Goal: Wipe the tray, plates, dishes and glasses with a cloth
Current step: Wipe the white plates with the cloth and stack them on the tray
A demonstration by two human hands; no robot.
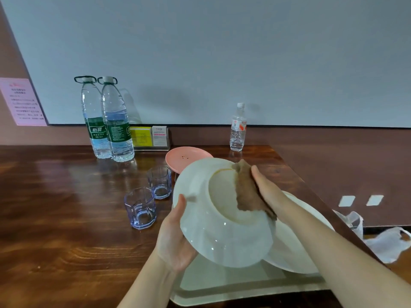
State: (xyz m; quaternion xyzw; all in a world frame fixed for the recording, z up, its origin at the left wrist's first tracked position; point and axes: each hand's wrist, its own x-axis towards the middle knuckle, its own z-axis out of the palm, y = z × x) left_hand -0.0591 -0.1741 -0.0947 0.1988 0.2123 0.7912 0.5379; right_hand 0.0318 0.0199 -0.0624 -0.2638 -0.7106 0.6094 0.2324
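Note:
My left hand [175,236] holds a white plate [211,236] by its lower left rim, tilted up with its underside toward me. My right hand [264,187] presses a brown cloth [246,192] against the plate's base ring. Under them a pale tray [222,287] lies on the wooden table, with another white plate [291,252] resting on it. A pink plate [186,157] with dark crumbs stands behind. Two bluish glasses [140,207] [159,182] stand upright to the left.
Two large water bottles [109,121] and a card holder [151,138] stand at the back wall, a small bottle [238,127] to the right. The table's right edge runs diagonally; white plastic bags [387,243] lie beyond it.

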